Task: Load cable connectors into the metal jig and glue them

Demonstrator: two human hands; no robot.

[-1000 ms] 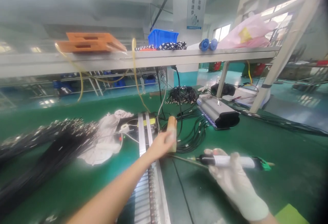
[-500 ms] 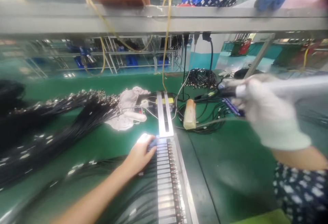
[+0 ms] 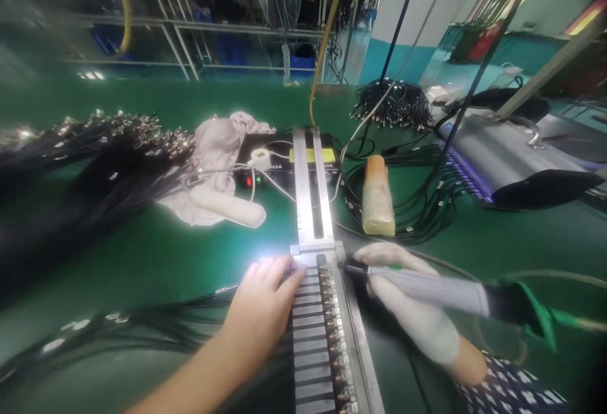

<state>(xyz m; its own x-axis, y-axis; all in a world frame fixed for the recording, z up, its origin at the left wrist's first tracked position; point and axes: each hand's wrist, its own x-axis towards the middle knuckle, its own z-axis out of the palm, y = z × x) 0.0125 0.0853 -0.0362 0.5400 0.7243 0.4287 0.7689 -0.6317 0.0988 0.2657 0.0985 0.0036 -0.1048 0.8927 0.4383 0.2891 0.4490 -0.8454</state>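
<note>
My bare left hand (image 3: 260, 300) has its fingertips and thumb pressed together at the upper left end of a slotted metal fixture (image 3: 310, 324). A row of small connector ends (image 3: 334, 319) lines the fixture's right side, and black cables (image 3: 156, 332) run off to its left, partly under my arm. My right hand (image 3: 420, 319), in a white glove, is wrapped around a grey pen-shaped corded tool (image 3: 436, 289) with a green cable end. Its dark tip points left at the fixture's top right end, where contact is unclear.
Beyond the fixture lies a black control box (image 3: 279, 177) under a slotted metal bar (image 3: 303, 205). A yellowish block (image 3: 378, 202) stands right of it, near coiled cables. Left are a white cloth (image 3: 208, 148), a white rod (image 3: 230, 205) and a dark cable bundle (image 3: 104, 167). A silver housing (image 3: 516, 155) glows purple underneath.
My right hand has brought the tool down and left from the upper right to the fixture's end. My left hand stays at the fixture. The view has tilted downward.
</note>
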